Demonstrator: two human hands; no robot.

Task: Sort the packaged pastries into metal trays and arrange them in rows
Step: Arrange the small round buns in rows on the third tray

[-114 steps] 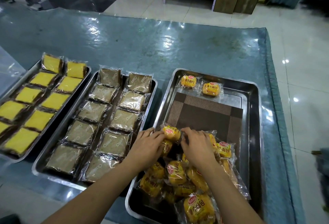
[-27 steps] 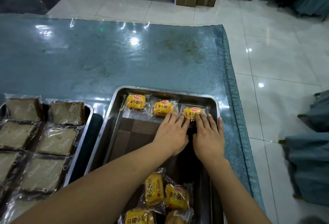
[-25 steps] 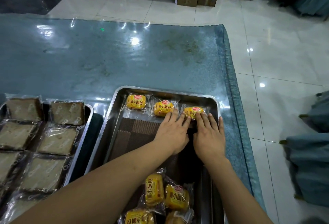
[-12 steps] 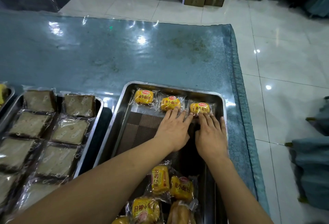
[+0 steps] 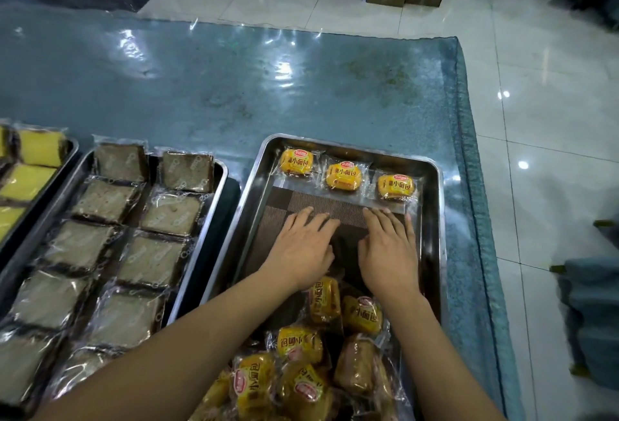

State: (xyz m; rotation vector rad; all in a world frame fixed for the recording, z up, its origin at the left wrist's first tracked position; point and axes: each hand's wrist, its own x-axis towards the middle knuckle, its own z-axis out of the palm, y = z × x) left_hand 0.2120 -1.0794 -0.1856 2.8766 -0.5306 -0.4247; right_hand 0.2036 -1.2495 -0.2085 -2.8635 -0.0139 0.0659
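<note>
A row of three yellow packaged buns lies along the far end of the right metal tray. My left hand and my right hand rest flat, palms down and empty, on the brown woven mat in the tray's middle, a little nearer than the row. A loose pile of yellow buns fills the tray's near end, under my forearms. The middle tray holds two rows of brown wrapped cake slices.
A third tray with yellow wrapped cakes shows at the left edge. All trays stand on a blue plastic-covered table. Its right edge drops to a white tiled floor. Teal fabric-covered objects stand at the right.
Both hands have drawn back from the third bun at the far right of the row and now lie flat on the mat. The view has shifted, showing more of the left trays.
</note>
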